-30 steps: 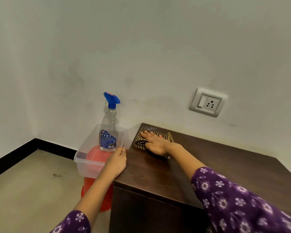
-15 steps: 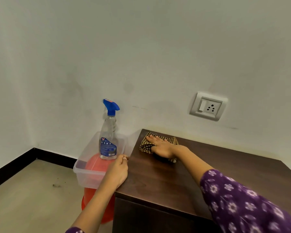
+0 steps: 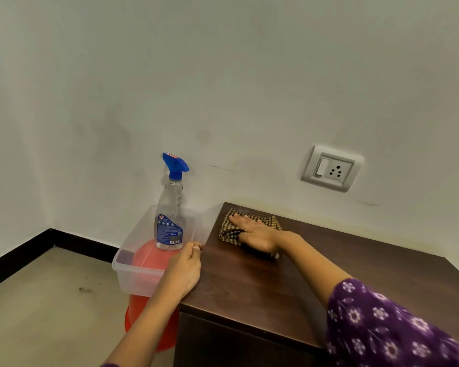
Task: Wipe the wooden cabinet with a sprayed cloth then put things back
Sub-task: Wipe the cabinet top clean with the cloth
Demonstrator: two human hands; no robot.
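Note:
A dark wooden cabinet (image 3: 342,282) stands against the white wall. My right hand (image 3: 255,233) lies flat on a brown checked cloth (image 3: 229,230) at the top's far left corner, fingers spread over it. My left hand (image 3: 184,268) rests curled against the cabinet's left edge. Left of the cabinet, a clear spray bottle (image 3: 170,207) with a blue trigger head stands in a clear plastic tub (image 3: 133,271).
The tub sits on an upturned red bucket (image 3: 146,313) on the beige floor (image 3: 45,308). A wall socket with a switch (image 3: 331,168) is above the cabinet. A black skirting (image 3: 19,255) runs along the wall's foot.
My right hand and the cloth stay near the far left corner, shifting slightly. My left hand keeps its place on the cabinet's edge. The view has shifted a little.

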